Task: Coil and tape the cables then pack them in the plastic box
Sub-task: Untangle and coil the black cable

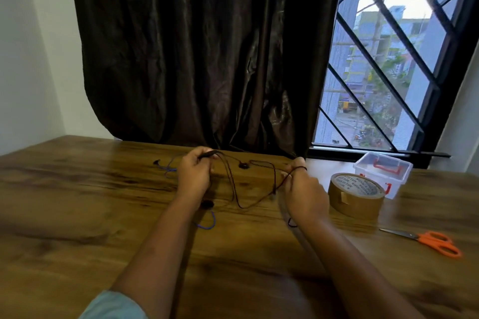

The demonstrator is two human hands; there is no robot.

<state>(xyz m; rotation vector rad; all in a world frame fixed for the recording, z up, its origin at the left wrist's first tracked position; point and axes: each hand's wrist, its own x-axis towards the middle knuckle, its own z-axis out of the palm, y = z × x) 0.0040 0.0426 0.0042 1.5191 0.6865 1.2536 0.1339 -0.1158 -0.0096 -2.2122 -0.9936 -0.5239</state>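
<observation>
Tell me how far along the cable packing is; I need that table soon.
Early. Nothing looks finished: the plastic box shows no cables inside. In hand: the left hand and right hand stretch a dark cable, uncoiled. Left: coiling, taping with the tape roll, the blue cable, packing.

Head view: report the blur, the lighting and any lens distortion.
Head view: motion blur smears the right hand and the scissors; daylight comes from the window, the dark curtain blocking the rest; wide-angle lens bows the table edge and tilts the window bars.
</observation>
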